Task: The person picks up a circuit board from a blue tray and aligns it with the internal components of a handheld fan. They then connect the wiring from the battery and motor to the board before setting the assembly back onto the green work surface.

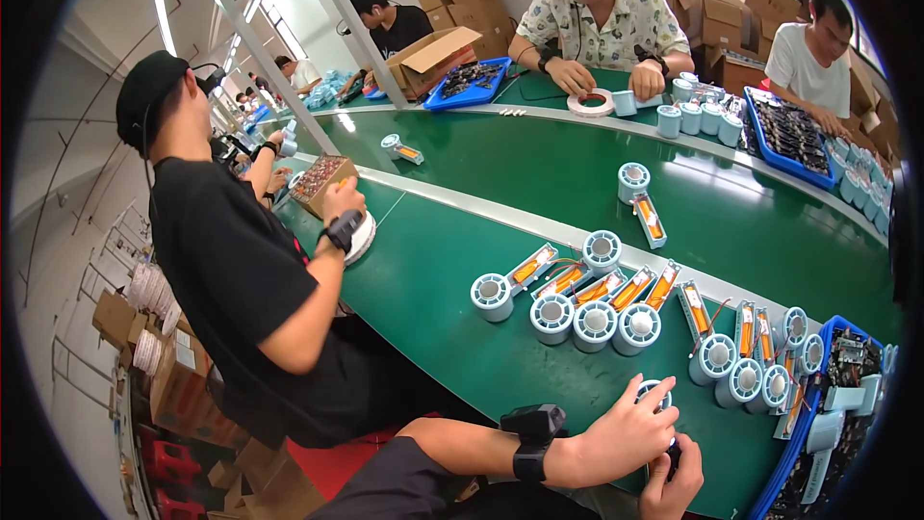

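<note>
My left hand, with a black strap device on its wrist, is closed around a light-blue round housing; fingers cover most of it. Just below, my right hand is curled with its fingertips at a small dark part against the underside of the housing. What this part is, I cannot make out. Beyond my hands stand several similar light-blue housings with grey discs on top, joined to narrow trays holding orange parts and wires. A further group of housings stands to the right.
A blue bin of dark circuit parts borders my right side. One housing sits on the green belt. On my left, a person in black works beside a cardboard box. Co-workers sit across, near blue trays.
</note>
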The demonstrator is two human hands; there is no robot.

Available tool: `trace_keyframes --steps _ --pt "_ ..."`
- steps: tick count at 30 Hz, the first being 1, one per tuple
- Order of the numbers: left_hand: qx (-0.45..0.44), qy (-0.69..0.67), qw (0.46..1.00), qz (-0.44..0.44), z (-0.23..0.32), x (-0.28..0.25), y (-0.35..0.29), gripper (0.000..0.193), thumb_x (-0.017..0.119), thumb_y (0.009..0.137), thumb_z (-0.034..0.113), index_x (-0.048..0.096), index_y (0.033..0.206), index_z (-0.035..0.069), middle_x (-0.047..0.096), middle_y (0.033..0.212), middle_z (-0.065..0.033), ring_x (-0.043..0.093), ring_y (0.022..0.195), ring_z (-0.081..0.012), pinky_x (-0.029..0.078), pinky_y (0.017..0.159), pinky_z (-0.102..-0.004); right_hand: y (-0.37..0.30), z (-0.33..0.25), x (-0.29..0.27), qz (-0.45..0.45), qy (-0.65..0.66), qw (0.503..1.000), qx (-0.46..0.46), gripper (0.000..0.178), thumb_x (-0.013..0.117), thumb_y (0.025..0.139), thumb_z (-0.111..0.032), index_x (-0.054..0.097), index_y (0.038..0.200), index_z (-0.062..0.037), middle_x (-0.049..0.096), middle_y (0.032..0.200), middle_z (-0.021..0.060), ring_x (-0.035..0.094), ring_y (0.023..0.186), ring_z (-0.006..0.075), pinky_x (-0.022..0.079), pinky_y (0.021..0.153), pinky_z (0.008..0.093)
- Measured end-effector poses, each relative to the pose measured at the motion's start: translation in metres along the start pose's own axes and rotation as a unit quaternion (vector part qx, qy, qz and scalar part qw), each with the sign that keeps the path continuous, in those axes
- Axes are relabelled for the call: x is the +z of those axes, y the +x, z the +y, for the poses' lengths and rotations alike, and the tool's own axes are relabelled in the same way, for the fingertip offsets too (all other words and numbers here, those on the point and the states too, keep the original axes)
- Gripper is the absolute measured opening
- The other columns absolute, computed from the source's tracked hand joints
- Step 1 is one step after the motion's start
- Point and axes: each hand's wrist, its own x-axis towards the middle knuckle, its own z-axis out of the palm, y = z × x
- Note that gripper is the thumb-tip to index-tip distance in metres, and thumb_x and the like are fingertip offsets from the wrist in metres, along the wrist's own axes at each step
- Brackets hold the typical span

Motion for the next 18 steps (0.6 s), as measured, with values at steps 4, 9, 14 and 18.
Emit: trace_keyframes --steps 4,9,14,18 --pt "-0.020 0.008 1.000 0.003 0.003 0.003 -0.002 0.017 0.068 0.079 0.020 0.070 0.083 0.004 0.060 0.102 -0.0087 0.053 0.134 -0.0378 0.049 0.102 -0.0578 0.000 -0.001 0.001 0.007 0.001 1.000 -0.004 0.024 0.060 0.100 -0.017 0.065 0.116 0.0010 0.067 0.104 0.0228 0.065 0.092 0.0442 0.053 0.080 0.0452" --pt "-0.009 0.038 0.999 -0.003 0.002 -0.006 -0.009 0.020 0.067 0.080 0.021 0.071 0.083 0.002 0.060 0.105 -0.0108 0.052 0.134 -0.0417 0.050 0.101 -0.0577 0.002 -0.002 0.000 0.001 0.008 1.000 -0.001 0.024 0.062 0.099 -0.015 0.066 0.116 0.0013 0.067 0.104 0.0218 0.064 0.093 0.0441 0.053 0.080 0.0450" --pt "-0.010 0.074 0.997 -0.007 0.005 -0.002 -0.016 0.023 0.068 0.080 0.023 0.076 0.091 0.004 0.062 0.117 -0.0139 0.047 0.138 -0.0476 0.047 0.102 -0.0627 0.009 -0.015 -0.007 -0.009 0.054 0.998 0.021 0.023 0.065 0.097 -0.013 0.066 0.115 0.0013 0.068 0.105 0.0199 0.062 0.095 0.0420 0.052 0.083 0.0449" --pt "0.029 0.058 0.998 -0.005 -0.001 -0.007 -0.017 0.023 0.067 0.081 0.023 0.076 0.089 0.003 0.062 0.120 -0.0131 0.046 0.138 -0.0480 0.047 0.102 -0.0619 0.017 -0.018 -0.016 -0.018 -0.031 0.998 -0.041 0.024 0.068 0.094 -0.011 0.067 0.116 0.0002 0.069 0.106 0.0178 0.061 0.097 0.0393 0.050 0.086 0.0448"
